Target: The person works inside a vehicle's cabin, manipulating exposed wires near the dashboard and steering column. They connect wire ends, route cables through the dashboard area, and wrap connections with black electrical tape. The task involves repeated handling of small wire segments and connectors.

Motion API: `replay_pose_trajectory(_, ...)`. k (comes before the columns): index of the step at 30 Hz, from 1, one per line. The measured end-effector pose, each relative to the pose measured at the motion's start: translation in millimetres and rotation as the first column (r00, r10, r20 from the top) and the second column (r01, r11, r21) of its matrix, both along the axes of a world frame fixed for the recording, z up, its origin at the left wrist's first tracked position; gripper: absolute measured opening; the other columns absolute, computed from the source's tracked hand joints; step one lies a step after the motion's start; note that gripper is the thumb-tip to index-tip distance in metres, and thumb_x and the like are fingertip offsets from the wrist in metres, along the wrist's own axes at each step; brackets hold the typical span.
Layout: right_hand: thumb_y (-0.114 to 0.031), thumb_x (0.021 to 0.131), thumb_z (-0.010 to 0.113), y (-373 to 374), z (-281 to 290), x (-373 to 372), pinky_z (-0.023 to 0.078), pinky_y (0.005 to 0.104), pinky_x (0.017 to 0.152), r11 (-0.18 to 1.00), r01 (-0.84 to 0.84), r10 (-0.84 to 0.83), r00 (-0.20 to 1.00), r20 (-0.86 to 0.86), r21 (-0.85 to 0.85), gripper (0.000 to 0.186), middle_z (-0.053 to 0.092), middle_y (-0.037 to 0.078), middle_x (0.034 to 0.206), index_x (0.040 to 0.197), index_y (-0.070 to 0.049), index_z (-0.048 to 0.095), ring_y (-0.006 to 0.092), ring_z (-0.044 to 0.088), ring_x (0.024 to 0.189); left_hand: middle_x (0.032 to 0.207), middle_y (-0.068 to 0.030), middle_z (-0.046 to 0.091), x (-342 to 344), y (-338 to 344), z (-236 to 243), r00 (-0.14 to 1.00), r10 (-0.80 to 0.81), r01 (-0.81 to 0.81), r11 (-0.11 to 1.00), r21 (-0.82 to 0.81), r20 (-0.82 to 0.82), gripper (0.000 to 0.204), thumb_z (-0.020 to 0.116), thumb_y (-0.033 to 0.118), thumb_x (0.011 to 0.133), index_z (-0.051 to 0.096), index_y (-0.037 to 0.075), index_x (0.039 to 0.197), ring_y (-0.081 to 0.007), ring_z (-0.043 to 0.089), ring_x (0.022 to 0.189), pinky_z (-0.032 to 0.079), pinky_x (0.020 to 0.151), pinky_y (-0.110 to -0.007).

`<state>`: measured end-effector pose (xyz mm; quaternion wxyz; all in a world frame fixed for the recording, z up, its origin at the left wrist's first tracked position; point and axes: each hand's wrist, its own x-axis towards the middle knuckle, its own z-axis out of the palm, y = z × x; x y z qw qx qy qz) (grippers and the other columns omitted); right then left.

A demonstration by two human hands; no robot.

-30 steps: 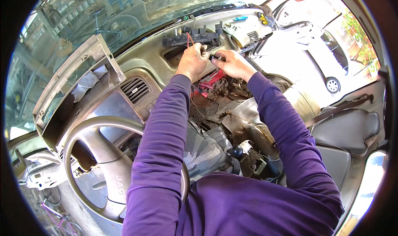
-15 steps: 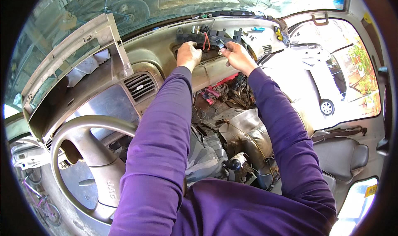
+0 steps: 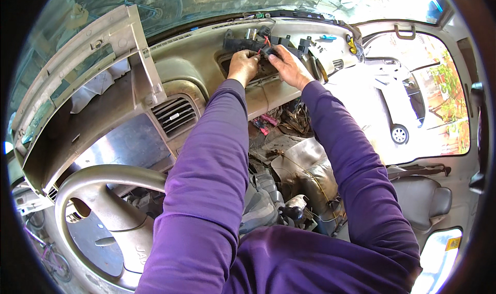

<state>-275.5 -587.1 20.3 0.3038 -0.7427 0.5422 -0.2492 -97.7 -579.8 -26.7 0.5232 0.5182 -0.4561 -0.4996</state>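
Atop a stripped car dashboard (image 3: 206,67) (beige), both outstretched hands' fingers curl around a black module (image 3: 253,45).

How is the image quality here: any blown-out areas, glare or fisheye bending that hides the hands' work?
Head view: daylight through the side window is blown out white, washing out the car outside; the windshield shows murky reflections; fisheye bends the dashboard and steering wheel near the rim. The left hand and right hand on the black part are evenly lit and fairly sharp.
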Motion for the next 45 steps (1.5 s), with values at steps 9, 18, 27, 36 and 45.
replay_pose_trajectory(9, -0.03, 0.097, 0.061, 13, -1, 12, 0.048, 0.0458, 0.086, 0.981, 0.118, -0.15, 0.963, 0.224, 0.152, 0.036, 0.063, 0.027, 0.111, 0.123, -0.006, 0.059, 0.0376, 0.063, 0.105, 0.09, -0.0168, 0.076, 1, 22, 31, 0.987, 0.036, -0.031, 0.999, -0.036, 0.154, 0.021, 0.064, 0.011, 0.095, 0.073, -0.004, 0.107, -0.0216, 0.073, 0.081, 0.054, 0.073, -0.035)
replay_pose_trajectory(18, -0.023, 0.089, 0.063, 32, -4, 30, 0.051, 0.0505, 0.095, 0.92, 0.165, -0.252, 0.944, -0.212, -0.356, 0.033, 0.056, 0.034, 0.117, 0.116, -0.004, 0.063, 0.0493, 0.059, 0.107, 0.104, -0.0146, 0.076, -2, 5, 7, 0.991, -0.084, 0.086, 0.996, -0.013, 0.107, 0.029, 0.065, 0.014, 0.096, 0.072, -0.002, 0.12, -0.0155, 0.068, 0.091, 0.052, 0.084, -0.03)
replay_pose_trajectory(27, -0.025, 0.085, 0.066, 35, -12, 28, 0.053, 0.0523, 0.09, 0.912, 0.036, -0.169, 0.941, -0.294, -0.409, 0.034, 0.053, 0.033, 0.121, 0.114, -0.009, 0.065, 0.0497, 0.063, 0.098, 0.107, -0.0066, 0.076, 0, -8, -7, 0.982, -0.187, 0.187, 0.982, -0.019, 0.028, 0.029, 0.061, 0.011, 0.098, 0.072, 0.003, 0.123, -0.0132, 0.064, 0.089, 0.051, 0.086, -0.029)
replay_pose_trajectory(36, -0.025, 0.082, 0.065, 41, -7, 31, 0.052, 0.0485, 0.09, 0.902, 0.109, -0.198, 0.964, -0.176, -0.418, 0.033, 0.063, 0.026, 0.107, 0.109, -0.007, 0.069, 0.0448, 0.062, 0.102, 0.099, -0.008, 0.076, 5, 3, 9, 0.997, -0.075, 0.075, 0.997, 0.022, -0.002, 0.021, 0.069, 0.011, 0.094, 0.075, -0.001, 0.111, -0.0166, 0.07, 0.083, 0.054, 0.079, -0.031)
replay_pose_trajectory(45, -0.035, 0.078, 0.074, 38, -7, 17, 0.053, 0.041, 0.089, 0.959, 0.067, -0.079, 0.996, -0.031, -0.275, 0.036, 0.067, 0.015, 0.108, 0.096, -0.004, 0.074, 0.0352, 0.066, 0.101, 0.1, -0.0087, 0.075, 4, 7, 9, 0.995, -0.081, 0.083, 0.996, 0.039, -0.05, 0.02, 0.069, 0.015, 0.095, 0.075, -0.002, 0.105, -0.0162, 0.067, 0.089, 0.051, 0.083, -0.03)
